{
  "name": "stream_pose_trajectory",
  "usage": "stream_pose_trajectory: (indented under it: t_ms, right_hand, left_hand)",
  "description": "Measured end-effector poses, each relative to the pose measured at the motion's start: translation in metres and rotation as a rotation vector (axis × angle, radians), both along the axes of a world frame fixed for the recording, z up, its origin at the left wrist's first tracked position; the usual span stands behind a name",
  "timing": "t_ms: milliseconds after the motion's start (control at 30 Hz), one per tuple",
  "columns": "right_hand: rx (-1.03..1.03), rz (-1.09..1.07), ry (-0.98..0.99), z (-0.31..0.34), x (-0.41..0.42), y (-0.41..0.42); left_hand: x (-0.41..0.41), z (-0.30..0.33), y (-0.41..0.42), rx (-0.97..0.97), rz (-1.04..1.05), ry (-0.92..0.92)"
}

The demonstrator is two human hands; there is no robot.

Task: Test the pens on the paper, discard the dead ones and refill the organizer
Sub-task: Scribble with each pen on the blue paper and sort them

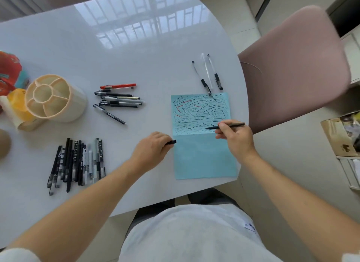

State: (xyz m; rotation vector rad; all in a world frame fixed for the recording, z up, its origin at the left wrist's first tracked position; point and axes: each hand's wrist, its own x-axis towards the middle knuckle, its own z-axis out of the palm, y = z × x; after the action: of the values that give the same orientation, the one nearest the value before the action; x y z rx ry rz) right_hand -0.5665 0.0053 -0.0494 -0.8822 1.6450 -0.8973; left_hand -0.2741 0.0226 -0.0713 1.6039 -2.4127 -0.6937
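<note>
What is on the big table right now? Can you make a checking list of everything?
Surface: glossy white table.
Job's things: light blue paper, top half scribbled; empty beige round plastic organizer; bundle of black-and-white pens; small pile with a red pen; three clear pens above the paper.
Clutter: orange and red items at the left edge.
Hands: right hand holds a black pen on the paper; left hand grips a black cap.
Cables: nothing seen.
Surroundings: pink chair.
</note>
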Motion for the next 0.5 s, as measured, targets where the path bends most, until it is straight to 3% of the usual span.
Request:
stream_pose_trajectory:
  t_ms: [167, 500]
  right_hand:
    - [-0.093, 0.147, 0.175, -0.017, 0.028, 0.001]
    - [-0.214, 0.343, 0.326, -0.025, 0.029, 0.001]
  left_hand:
    - [-0.033, -0.009, 0.001, -0.005, -0.160, 0.043]
    - [-0.034, -0.013, 0.004, 0.065, -0.119, 0.037]
